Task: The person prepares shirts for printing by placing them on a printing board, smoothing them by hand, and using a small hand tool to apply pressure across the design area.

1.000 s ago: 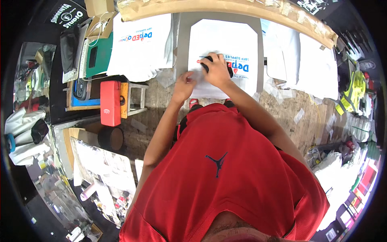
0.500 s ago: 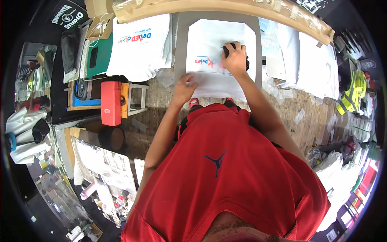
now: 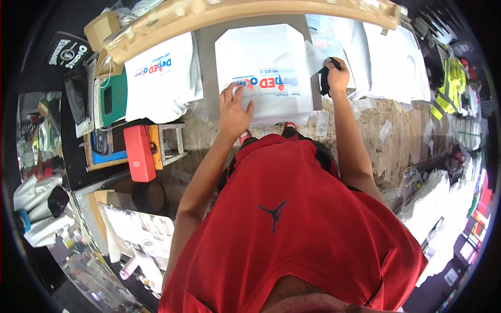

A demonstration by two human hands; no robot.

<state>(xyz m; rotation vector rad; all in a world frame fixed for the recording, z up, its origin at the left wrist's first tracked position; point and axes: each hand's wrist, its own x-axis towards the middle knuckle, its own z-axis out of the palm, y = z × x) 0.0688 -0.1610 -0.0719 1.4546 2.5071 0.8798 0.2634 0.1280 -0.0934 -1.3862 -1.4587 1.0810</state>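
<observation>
A white printed fabric piece [image 3: 261, 49] with red and blue lettering lies on a grey board [image 3: 207, 39]. My left hand [image 3: 235, 109] is open, its fingertips touching the fabric at the left end of the print. My right hand [image 3: 338, 78] grips a black handheld object [image 3: 323, 81], its exact kind unclear, to the right of the board. A translucent film [image 3: 316, 55] lies beside that hand, partly over the board's right side; whether my fingers also hold it I cannot tell.
Printed white pieces [image 3: 156, 91] are stacked at left, more white pieces [image 3: 391, 62] at right. A long cardboard roll or box [image 3: 250, 9] runs along the back. A red padded object [image 3: 138, 154] rests on a wooden stool [image 3: 169, 141]; a yellow vest [image 3: 449, 88] hangs at right.
My right hand has moved right with the black object, off the white piece, uncovering the print. My left hand has moved up onto the fabric. The view has shifted somewhat.
</observation>
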